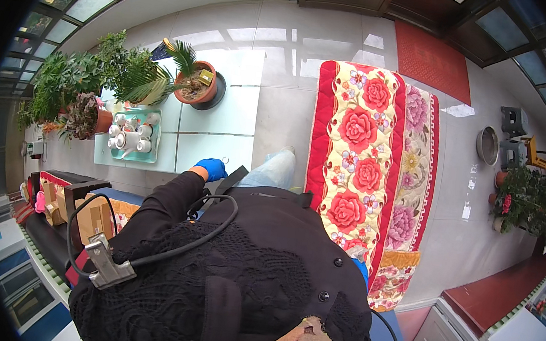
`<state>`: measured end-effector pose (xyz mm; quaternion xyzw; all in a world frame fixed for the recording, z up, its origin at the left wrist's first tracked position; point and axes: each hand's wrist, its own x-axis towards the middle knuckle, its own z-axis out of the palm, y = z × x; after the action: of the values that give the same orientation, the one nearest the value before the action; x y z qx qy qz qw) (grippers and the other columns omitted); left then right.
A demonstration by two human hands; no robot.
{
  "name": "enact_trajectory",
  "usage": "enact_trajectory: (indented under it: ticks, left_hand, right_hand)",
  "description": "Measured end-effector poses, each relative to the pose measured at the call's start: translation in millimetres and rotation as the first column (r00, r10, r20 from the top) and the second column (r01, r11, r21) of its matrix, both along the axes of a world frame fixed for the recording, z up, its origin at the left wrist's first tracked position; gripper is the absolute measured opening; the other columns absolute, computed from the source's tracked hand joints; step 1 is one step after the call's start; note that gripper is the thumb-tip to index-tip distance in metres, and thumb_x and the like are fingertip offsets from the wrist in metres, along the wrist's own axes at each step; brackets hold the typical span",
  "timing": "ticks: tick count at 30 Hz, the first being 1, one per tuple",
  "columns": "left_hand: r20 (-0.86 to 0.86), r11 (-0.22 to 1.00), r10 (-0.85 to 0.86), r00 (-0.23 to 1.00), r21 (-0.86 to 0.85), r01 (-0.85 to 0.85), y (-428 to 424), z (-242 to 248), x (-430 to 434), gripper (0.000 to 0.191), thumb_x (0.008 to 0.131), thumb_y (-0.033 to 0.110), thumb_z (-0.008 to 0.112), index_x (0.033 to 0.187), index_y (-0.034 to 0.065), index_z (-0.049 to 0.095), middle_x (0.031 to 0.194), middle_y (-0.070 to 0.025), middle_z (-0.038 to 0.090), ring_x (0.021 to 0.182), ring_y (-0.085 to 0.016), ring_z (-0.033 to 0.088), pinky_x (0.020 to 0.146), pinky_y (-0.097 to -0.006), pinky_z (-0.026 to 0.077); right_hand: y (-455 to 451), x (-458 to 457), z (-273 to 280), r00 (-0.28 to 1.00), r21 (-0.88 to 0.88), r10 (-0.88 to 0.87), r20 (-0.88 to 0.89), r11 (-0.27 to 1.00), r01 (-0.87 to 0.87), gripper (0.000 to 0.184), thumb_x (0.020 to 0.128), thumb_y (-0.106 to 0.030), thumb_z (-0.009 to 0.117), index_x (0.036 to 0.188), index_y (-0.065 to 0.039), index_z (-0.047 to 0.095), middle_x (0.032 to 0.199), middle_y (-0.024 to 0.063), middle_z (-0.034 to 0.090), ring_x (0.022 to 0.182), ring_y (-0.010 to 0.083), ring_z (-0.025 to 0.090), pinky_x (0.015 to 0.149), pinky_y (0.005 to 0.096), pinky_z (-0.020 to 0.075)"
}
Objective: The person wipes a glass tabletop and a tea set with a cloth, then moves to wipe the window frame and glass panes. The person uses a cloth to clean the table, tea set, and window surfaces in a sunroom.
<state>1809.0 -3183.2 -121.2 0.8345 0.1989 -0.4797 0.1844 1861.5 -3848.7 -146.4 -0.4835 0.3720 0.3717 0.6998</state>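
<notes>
My left hand (212,169), in a blue glove, is over the near edge of a pale glass-topped table (215,154). A small thin curved thing (225,160) shows by its fingertips; whether it is held is unclear. Of my right hand (361,269) only a strip of blue glove shows past my black top, beside a crumpled greyish-white thing (357,252) on a floral quilted cover (357,168). Its fingers are hidden. On the table a green tray (155,152) holds a white teapot (127,141) and several white cups, near a potted cycad (196,91).
Leafy potted plants (65,76) line the table's far left. Cardboard boxes (93,217) lie at lower left. A red mat (431,60), a metal basin (488,145) and plastic stools (514,121) are on the tiled floor to the right. A black cable (186,251) crosses my top.
</notes>
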Motion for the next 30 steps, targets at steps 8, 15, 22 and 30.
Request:
enact_trajectory:
  ticks: [8,15,22,30]
  left_hand:
    - [0.107,0.985,0.164,0.981,0.043,-0.170,43,-2,32,0.038,0.089,0.041,0.063,0.110,0.0103,0.074,0.109,-0.0130,0.073,0.103,-0.032,0.068,0.092,-0.0424,0.052]
    - [0.255,0.971,0.222,0.941,0.034,-0.238,115,-12,147,0.038,0.090,0.041,0.060,0.112,0.0120,0.071,0.115,-0.0144,0.070,0.108,-0.036,0.065,0.095,-0.0450,0.050]
    - [0.425,0.934,0.351,0.834,-0.095,-0.344,215,32,274,0.045,0.093,0.042,0.059,0.127,0.0135,0.067,0.125,-0.0145,0.067,0.117,-0.034,0.062,0.102,-0.0426,0.047]
    - [0.599,0.890,0.443,0.667,-0.203,-0.409,268,51,322,0.041,0.095,0.040,0.055,0.125,0.0146,0.068,0.120,-0.0124,0.069,0.109,-0.033,0.065,0.095,-0.0432,0.051]
  right_hand:
    - [69,114,7,0.931,-0.270,0.349,0.110,0.912,-0.310,0.043,0.081,-0.002,0.064,0.124,-0.002,0.062,0.106,0.0078,0.070,0.093,0.0242,0.068,0.086,0.0368,0.0552]
    - [208,270,30,0.913,-0.113,0.269,0.305,0.963,-0.246,0.048,0.084,-0.011,0.068,0.131,-0.003,0.060,0.114,0.0068,0.070,0.095,0.0225,0.067,0.084,0.0353,0.0535]
    - [378,424,81,0.825,-0.217,0.441,0.352,0.896,-0.387,0.045,0.083,-0.007,0.068,0.128,-0.002,0.062,0.110,0.0075,0.070,0.096,0.0201,0.068,0.086,0.0328,0.0542]
    - [493,520,124,0.730,-0.260,0.560,0.392,0.829,-0.496,0.040,0.083,-0.008,0.069,0.123,-0.003,0.065,0.108,0.0062,0.071,0.094,0.0199,0.067,0.087,0.0325,0.0524]
